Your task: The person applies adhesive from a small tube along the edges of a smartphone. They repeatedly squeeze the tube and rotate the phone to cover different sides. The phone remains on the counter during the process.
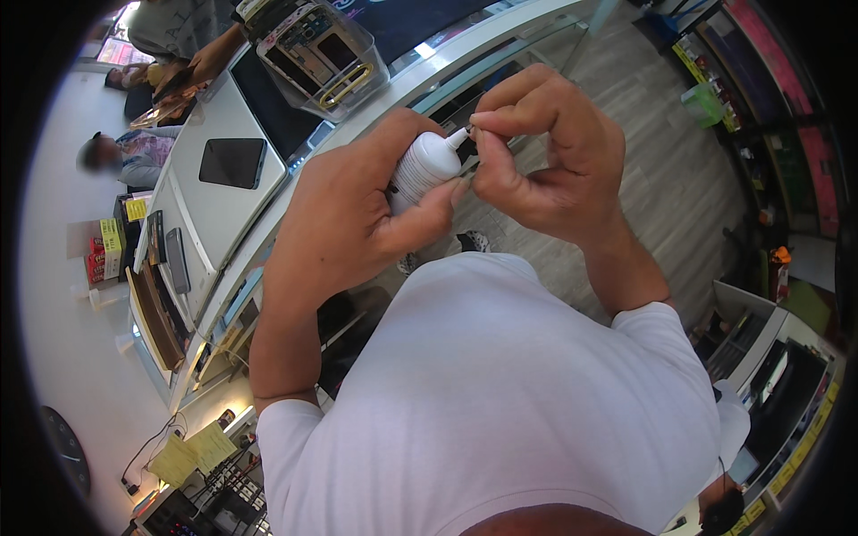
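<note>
My left hand point(357, 201) is wrapped round a white squeeze bottle point(427, 168), whose narrow nozzle points up to the right. Small print covers the bottle's side. Just off the nozzle tip, my right hand point(550, 147) pinches with thumb and forefinger. Between those fingertips a small bit shows at the tip, too tiny to name. Both hands are held up in front of my white shirt, near the edge of the counter.
A clear plastic bin point(357, 76) of opened phone parts stands on the counter by my left hand. Farther left, a dark phone point(232, 163) lies on a white surface. Two people are across the counter. Shelves with goods point(715, 89) line the right side, beyond a wood-look floor point(617, 98).
</note>
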`<action>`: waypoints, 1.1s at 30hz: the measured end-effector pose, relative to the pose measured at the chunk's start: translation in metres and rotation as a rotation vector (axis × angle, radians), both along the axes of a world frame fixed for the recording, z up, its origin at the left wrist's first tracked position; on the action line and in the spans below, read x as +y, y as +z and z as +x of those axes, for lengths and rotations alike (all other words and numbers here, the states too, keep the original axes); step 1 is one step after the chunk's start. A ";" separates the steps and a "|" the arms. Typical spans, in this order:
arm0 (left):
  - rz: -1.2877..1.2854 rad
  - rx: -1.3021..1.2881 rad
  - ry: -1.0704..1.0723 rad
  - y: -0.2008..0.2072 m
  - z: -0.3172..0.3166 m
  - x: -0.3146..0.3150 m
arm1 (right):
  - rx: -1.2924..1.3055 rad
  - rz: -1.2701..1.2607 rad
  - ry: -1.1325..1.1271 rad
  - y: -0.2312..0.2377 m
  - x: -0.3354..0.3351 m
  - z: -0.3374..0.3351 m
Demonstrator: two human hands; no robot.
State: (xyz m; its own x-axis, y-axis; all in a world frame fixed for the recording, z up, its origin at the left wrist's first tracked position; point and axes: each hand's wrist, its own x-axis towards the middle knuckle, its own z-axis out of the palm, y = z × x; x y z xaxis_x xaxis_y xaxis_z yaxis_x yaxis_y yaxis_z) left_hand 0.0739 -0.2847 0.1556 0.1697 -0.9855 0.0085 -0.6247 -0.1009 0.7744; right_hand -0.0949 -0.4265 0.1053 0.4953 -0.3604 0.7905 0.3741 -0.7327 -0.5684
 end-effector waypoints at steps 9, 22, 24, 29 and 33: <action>-0.045 0.311 -0.285 -0.010 0.022 -0.002 | 0.074 0.638 0.465 0.008 0.009 0.000; -0.010 0.473 -0.352 -0.016 0.026 -0.004 | 0.005 0.856 0.597 0.007 0.013 0.005; -0.001 0.456 -0.330 -0.020 0.029 -0.002 | -0.048 0.852 0.571 0.005 0.008 0.003; 0.055 0.569 -0.056 -0.036 0.042 0.028 | 0.007 0.604 0.311 -0.055 -0.045 -0.034; -0.024 0.705 0.121 -0.060 0.052 0.069 | 0.773 0.497 -0.438 -0.200 -0.091 -0.098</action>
